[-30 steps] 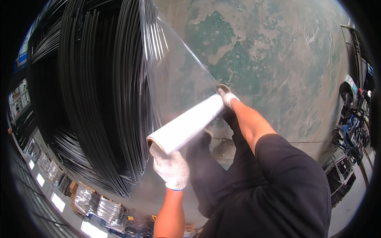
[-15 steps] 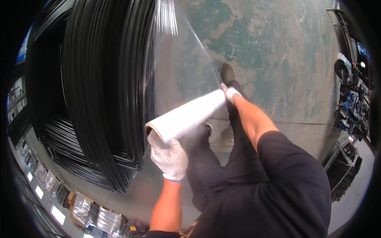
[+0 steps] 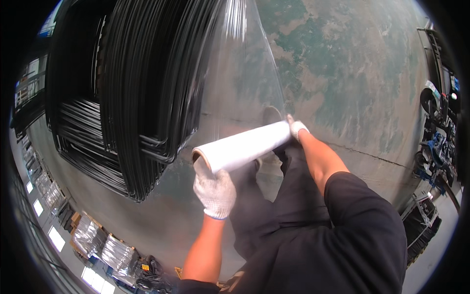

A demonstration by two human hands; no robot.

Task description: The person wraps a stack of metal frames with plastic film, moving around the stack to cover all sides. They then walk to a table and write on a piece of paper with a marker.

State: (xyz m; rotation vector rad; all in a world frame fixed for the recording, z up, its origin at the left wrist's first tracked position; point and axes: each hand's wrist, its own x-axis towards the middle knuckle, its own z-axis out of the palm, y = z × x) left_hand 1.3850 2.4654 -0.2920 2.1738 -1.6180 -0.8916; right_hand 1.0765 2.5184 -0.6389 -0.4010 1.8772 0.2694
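A roll of clear stretch film (image 3: 247, 144) slants in front of my legs, its left end lower than its right. My left hand (image 3: 213, 192), in a white knit glove, grips the near end at the cardboard core, with some fingers hidden inside or behind it. At the other end my gloved right hand (image 3: 295, 128) is closed on the roll's rim. From the roll a see-through sheet of film (image 3: 245, 73) stretches away to the far side, beside a large stack of bent black metal tubes (image 3: 132, 88).
Around me spreads a worn green and grey concrete floor (image 3: 338, 63). Along the right edge stand a motorbike (image 3: 431, 100) and a metal rack (image 3: 421, 215). Film-wrapped pallets (image 3: 117, 255) line the lower left.
The roll and both hands have shifted slightly right and downward in view. The tube stack now sits higher, and its lower end lies farther from my left hand.
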